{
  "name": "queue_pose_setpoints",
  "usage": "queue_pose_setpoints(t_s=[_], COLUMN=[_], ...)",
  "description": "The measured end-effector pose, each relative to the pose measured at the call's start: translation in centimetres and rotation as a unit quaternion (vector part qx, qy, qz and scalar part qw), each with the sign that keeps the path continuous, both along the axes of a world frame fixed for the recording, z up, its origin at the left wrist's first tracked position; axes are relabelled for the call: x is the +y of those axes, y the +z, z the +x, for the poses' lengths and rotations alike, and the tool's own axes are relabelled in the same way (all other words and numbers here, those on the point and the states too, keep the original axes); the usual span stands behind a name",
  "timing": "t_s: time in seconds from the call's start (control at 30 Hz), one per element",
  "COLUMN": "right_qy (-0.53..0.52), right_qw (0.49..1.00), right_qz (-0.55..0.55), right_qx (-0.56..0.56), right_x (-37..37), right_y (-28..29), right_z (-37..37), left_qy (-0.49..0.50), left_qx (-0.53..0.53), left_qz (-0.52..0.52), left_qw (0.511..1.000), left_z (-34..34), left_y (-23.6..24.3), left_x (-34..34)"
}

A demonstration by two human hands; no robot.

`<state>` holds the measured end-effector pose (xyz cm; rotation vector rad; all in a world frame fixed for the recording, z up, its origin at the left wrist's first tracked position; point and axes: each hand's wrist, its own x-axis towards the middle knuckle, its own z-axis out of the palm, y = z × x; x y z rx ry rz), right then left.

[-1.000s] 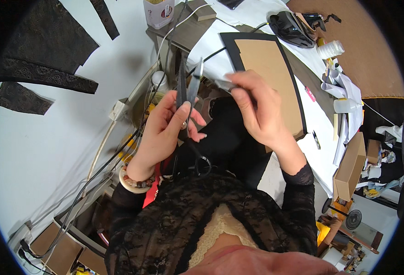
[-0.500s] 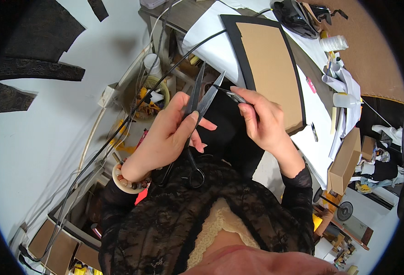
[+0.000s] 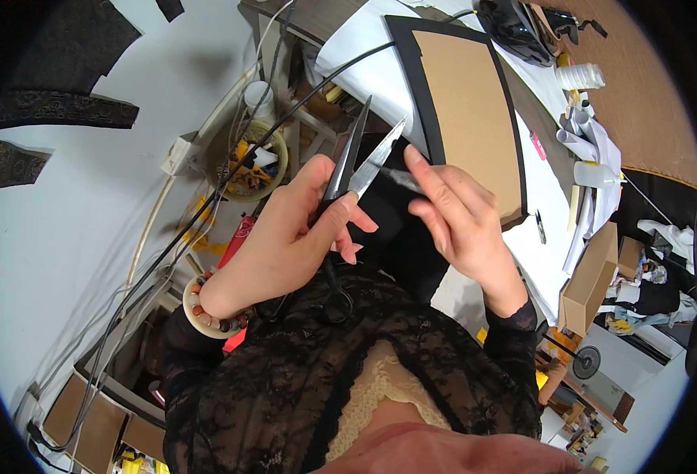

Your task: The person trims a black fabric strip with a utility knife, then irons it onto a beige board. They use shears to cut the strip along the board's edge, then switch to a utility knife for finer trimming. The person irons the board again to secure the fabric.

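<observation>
My left hand (image 3: pixel 297 225) is closed around a pair of large dark-handled scissors (image 3: pixel 337 186) near the pivot. Its blades point away from me, spread apart, and the handles hang down toward my lap. My right hand (image 3: pixel 463 217) has its index finger stretched out and its thumb below. Between them is a small slim grey thing (image 3: pixel 402 180), smeared by motion, whose kind I cannot make out. Its thin end lies at the right-hand blade, about partway along; whether it touches is hard to tell.
A tan board on a black sheet (image 3: pixel 475 118) lies on the white-covered table (image 3: pixel 534 261). A bin with scraps (image 3: pixel 258 170) stands left, beneath a black cable (image 3: pixel 313 91). Dark fabric pieces (image 3: pixel 72 55) hang on the pale wall. Paper rolls (image 3: pixel 589 142) lie at the right.
The grey thing has shifted from near the blade's tip toward the pivot. My right fingers have loosened and the index finger has straightened. The scissors have moved slightly away and right.
</observation>
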<state>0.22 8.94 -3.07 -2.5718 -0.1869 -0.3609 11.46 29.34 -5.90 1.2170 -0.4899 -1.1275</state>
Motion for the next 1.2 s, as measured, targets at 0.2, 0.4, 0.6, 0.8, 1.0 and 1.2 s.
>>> queue_pose_setpoints(t_s=[0.2, 0.4, 0.6, 0.8, 1.0, 1.2], right_qy=[0.042, 0.032, 0.054, 0.048, 0.037, -0.01], right_qw=[0.985, 0.981, 0.977, 0.984, 0.995, 0.999], right_qz=[-0.158, -0.185, -0.2, -0.167, -0.085, 0.026], right_qx=[-0.055, -0.042, -0.048, -0.042, -0.046, -0.039], right_x=[-0.5, -0.2, -0.3, -0.1, -0.3, -0.7], right_y=[0.5, 1.1, 0.8, 0.6, -0.3, -0.8], right_z=[-0.4, -0.2, -0.5, -0.5, -0.3, -1.5], left_qy=[0.002, 0.003, 0.002, 0.005, 0.018, 0.025], left_qx=[-0.021, 0.006, 0.0, 0.01, 0.019, 0.046], left_qz=[-0.005, 0.023, 0.006, 0.008, 0.001, 0.006], left_qw=[1.0, 1.0, 1.0, 1.0, 1.0, 0.999], left_z=[-0.2, -0.4, -0.5, -0.3, -0.2, -0.4], left_y=[0.3, 0.5, 0.1, 0.0, 0.0, -0.8], left_x=[-0.2, -0.6, -0.6, -0.5, -0.5, -0.4])
